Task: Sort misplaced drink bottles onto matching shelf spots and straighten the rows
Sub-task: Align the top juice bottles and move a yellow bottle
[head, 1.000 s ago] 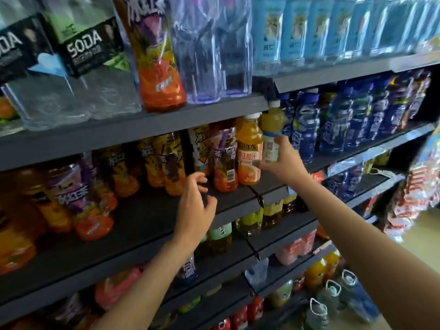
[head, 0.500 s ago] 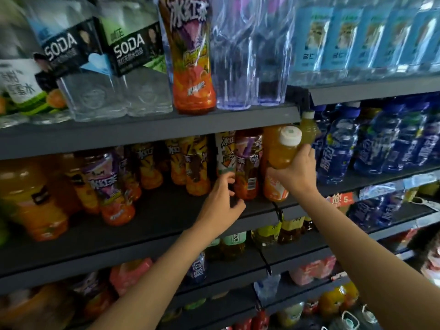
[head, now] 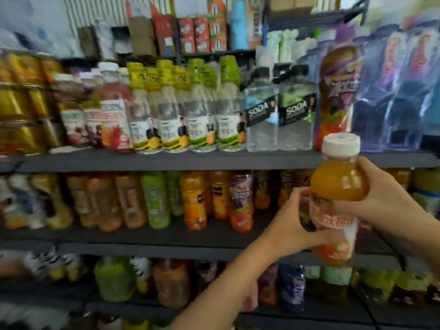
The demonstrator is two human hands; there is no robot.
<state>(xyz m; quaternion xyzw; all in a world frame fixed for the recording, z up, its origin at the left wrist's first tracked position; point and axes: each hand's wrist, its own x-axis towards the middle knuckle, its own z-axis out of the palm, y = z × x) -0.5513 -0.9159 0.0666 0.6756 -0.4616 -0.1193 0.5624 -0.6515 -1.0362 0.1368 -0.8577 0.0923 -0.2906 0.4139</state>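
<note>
An orange juice bottle [head: 338, 186] with a white cap is held upright in front of the shelves at the right. My right hand [head: 383, 198] grips its upper body from the right. My left hand [head: 295, 225] holds its lower labelled part from the left. Behind it the middle shelf [head: 152, 234] carries a row of orange and brown drink bottles, with a green bottle [head: 157, 198] among them. A tall orange iced-tea bottle [head: 338, 91] stands on the upper shelf [head: 166, 160] beside two soda water bottles [head: 281, 110].
Clear bottles with green labels [head: 185, 108] and red juice bottles [head: 114, 108] line the upper shelf; gold cans [head: 19, 101] sit at its left. Blue-purple bottles [head: 400, 91] fill the upper right. Cartons [head: 202, 34] stand on top. The lower shelf holds mixed drinks.
The orange juice bottle has come off the middle shelf and now sits in both hands. My left hand moved right onto it. The view has swung up and left.
</note>
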